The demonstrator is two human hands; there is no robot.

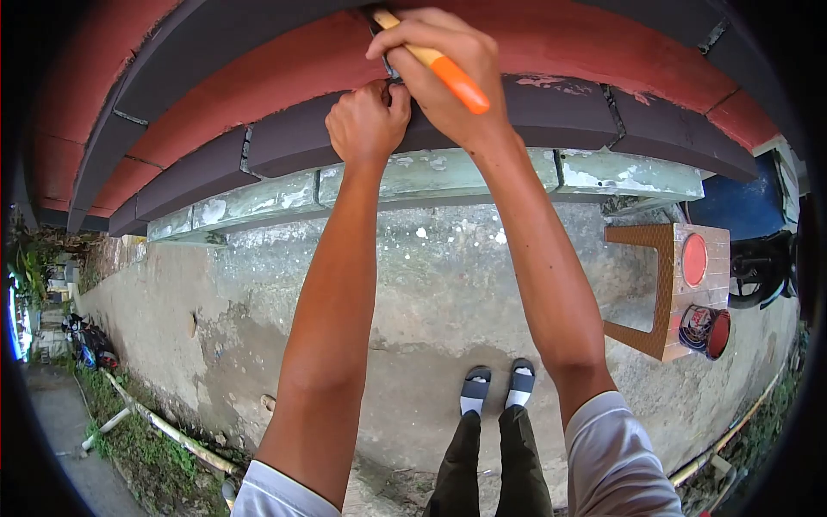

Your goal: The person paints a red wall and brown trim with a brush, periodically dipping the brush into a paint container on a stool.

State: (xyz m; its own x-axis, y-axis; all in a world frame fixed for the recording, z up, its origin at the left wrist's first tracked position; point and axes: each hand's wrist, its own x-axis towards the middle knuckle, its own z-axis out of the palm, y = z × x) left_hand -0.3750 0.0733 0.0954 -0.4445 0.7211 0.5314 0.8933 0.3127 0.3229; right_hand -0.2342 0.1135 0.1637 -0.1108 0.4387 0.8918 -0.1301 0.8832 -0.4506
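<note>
My right hand is wrapped round a paintbrush with a pale wooden handle and an orange end. The handle slants down to the right, and the brush head lies at the top edge in shadow, hard to make out. Close by on the left, my left hand is closed in a fist against the dark grey beam, its thumb on the side towards the brush. Whatever its fingers hold is hidden. Behind both hands runs a red painted surface between dark grey bands.
A brown woven-pattern stool stands on the right, bearing a round red lid and a paint-smeared can. A pale green, flaking ledge runs below the beam. Bamboo poles edge the concrete floor. Behind the stool is a dark vehicle.
</note>
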